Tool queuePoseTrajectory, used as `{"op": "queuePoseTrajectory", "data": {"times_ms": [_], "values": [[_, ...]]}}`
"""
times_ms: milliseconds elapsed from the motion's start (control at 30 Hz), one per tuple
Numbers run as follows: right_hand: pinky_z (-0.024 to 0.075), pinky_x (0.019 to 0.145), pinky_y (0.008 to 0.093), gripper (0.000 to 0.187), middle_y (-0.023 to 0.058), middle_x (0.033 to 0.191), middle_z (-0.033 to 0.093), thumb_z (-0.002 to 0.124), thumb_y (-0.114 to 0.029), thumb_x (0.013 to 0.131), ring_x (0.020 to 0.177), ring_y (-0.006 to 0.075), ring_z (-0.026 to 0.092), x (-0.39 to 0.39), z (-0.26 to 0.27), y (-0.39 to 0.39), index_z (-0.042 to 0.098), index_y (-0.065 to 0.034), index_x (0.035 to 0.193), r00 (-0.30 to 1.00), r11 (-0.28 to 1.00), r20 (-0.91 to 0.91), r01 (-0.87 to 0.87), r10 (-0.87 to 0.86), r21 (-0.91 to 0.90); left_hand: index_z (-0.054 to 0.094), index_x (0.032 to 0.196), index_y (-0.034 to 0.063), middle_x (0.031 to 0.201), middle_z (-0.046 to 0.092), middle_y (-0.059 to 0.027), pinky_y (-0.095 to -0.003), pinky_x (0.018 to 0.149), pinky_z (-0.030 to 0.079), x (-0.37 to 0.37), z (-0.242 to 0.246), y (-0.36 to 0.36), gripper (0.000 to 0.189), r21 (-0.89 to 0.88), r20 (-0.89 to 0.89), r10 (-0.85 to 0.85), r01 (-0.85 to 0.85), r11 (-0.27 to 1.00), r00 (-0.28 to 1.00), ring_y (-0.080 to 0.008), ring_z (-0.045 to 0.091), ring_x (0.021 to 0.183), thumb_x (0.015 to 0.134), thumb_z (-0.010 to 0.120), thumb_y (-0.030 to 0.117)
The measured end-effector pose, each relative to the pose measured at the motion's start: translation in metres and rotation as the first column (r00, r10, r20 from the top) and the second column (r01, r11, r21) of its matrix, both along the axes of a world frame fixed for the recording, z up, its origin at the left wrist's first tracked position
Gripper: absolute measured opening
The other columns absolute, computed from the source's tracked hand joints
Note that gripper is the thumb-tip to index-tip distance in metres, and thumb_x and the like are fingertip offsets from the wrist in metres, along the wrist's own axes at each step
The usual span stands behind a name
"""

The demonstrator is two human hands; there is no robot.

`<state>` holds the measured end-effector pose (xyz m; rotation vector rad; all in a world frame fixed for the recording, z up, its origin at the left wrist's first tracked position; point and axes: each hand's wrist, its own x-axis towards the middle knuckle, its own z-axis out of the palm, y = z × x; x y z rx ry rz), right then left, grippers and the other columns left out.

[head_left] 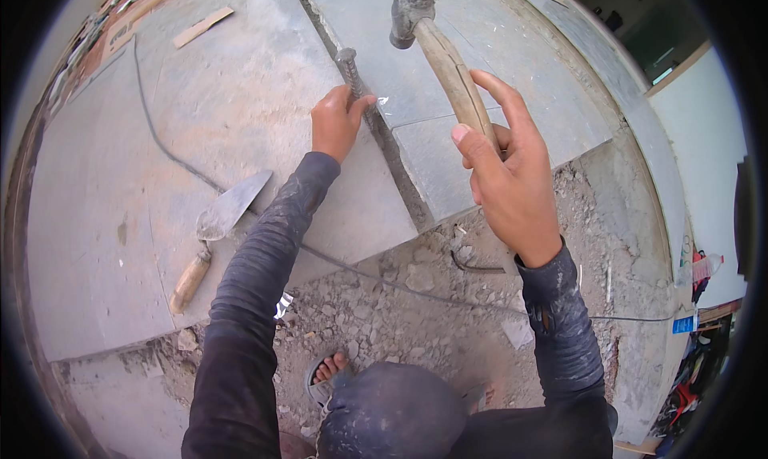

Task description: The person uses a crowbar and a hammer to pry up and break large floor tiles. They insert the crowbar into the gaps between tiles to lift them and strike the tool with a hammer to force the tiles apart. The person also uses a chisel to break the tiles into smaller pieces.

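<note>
My left hand (340,118) grips a ribbed steel bar chisel (351,72) over the narrow gap (393,153) between grey floor tiles; the bar's flattened top points up and its lower end is hidden. In my right hand (510,165) is the wooden handle of a hammer (447,63), raised above the tiles to the right of the bar, its steel head clear of the bar's top. On the tiles left of my left sleeve lies a pointing trowel (231,210) with a wooden handle.
A dark cable (384,279) crosses the tiles and the broken rubble (360,303) near my sandalled foot (327,372). A bent rod (477,269) lies in the rubble. A cardboard strip (204,27) rests at the upper left. A plastic bottle (708,267) is at the far right.
</note>
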<state>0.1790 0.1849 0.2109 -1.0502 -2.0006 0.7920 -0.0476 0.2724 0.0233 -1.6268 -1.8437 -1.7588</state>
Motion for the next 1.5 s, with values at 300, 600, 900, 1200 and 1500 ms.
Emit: {"op": "queuePoseTrajectory", "data": {"times_ms": [300, 600, 900, 1200, 1500], "values": [[0.0488, 0.099, 0.0355, 0.049, 0.0216, 0.133, 0.061, 0.058, -0.016, 0.094, 0.120, 0.0362, 0.062, -0.045, -0.020, 0.050, 0.053, -0.0098, 0.143, 0.935, 0.966, 0.334, -0.188, 0.121, 0.176, 0.052, 0.082, -0.0013, 0.075, 0.061, -0.0222, -0.0487, 0.062, 0.048, 0.011, -0.011, -0.003, 0.030, -0.020, -0.097, -0.036, 0.034, 0.999, 0.995, -0.0438, 0.061, 0.069, 0.088, 0.073, 0.019], [0.0522, 0.090, 0.0363, 0.048, 0.0234, 0.129, 0.063, 0.058, -0.016, 0.094, 0.108, 0.0360, 0.068, -0.044, -0.012, 0.046, 0.055, -0.0101, 0.141, 0.938, 0.962, 0.318, -0.203, 0.138, 0.183, 0.051, 0.088, -0.0026, 0.076, 0.062, -0.0263, -0.0516, 0.063, 0.048, 0.031, -0.011, 0.000, 0.020, -0.077, 0.019, 0.044, -0.042, 0.996, 0.999, -0.0471, 0.062, 0.074, 0.085, 0.067, 0.009], [0.0465, 0.061, 0.0385, 0.048, 0.0264, 0.094, 0.069, 0.058, -0.015, 0.093, 0.054, 0.0310, 0.052, -0.032, -0.009, 0.042, 0.055, -0.0106, 0.141, 0.941, 0.946, 0.324, -0.184, 0.091, 0.268, 0.051, 0.095, 0.0001, 0.086, 0.064, -0.0237, -0.0508, 0.066, 0.051, 0.036, -0.014, 0.002, 0.021, -0.127, -0.057, 0.072, -0.079, 0.989, 0.996, -0.0441, 0.064, 0.078, 0.087, 0.067, 0.010], [0.0440, 0.057, 0.0408, 0.048, 0.0224, 0.066, 0.059, 0.056, -0.014, 0.094, 0.051, 0.0316, 0.052, -0.030, -0.009, 0.035, 0.054, -0.0090, 0.142, 0.971, 0.908, 0.221, -0.176, 0.096, 0.381, 0.051, 0.093, -0.0003, 0.085, 0.065, -0.0244, -0.0521, 0.068, 0.050, 0.029, -0.013, 0.007, 0.022, -0.159, -0.060, 0.090, -0.098, 0.982, 0.994, -0.0453, 0.064, 0.078, 0.086, 0.069, 0.011], [0.0450, 0.056, 0.0401, 0.048, 0.0207, 0.063, 0.059, 0.055, -0.013, 0.094, 0.050, 0.0313, 0.054, -0.027, -0.010, 0.035, 0.053, -0.0100, 0.143, 0.975, 0.891, 0.208, -0.164, 0.080, 0.424, 0.051, 0.092, -0.0010, 0.085, 0.065, -0.0251, -0.0521, 0.068, 0.050, 0.029, -0.012, 0.008, 0.024, -0.211, -0.096, 0.093, -0.112, 0.971, 0.991, -0.0448, 0.064, 0.079, 0.086, 0.070, 0.012]]}}
